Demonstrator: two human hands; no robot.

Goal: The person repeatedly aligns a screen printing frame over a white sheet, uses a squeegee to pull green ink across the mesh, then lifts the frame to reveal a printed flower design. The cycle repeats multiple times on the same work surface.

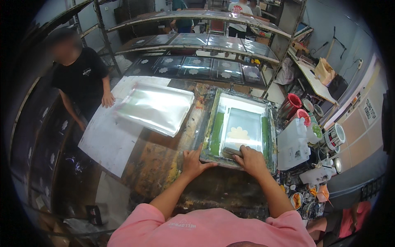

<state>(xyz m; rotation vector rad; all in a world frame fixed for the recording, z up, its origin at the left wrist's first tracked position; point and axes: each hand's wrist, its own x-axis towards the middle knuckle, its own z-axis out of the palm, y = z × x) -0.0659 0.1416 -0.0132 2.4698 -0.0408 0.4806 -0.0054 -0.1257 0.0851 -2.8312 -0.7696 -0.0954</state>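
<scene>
Cans (pixel 290 106) stand beside the frame (pixel 209 123); left hand (pixel 193 163), half-spread, touches its corner, right hand (pixel 252 159) grips squeegee (pixel 231 152).

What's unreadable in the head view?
Head view:
Squeegee: one end hidden by the right hand.
Whatever lies beneath the framed screen: covered by the screen itself.
Person in white shirt, far back: head mostly cut off by the top edge.
Small pots, lower right: contents too small, cluttered.

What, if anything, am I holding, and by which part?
Your right grip holds the squeegee by its right end. Your left grip touches the screen frame at its near left corner; whether it holds on is unclear.
</scene>
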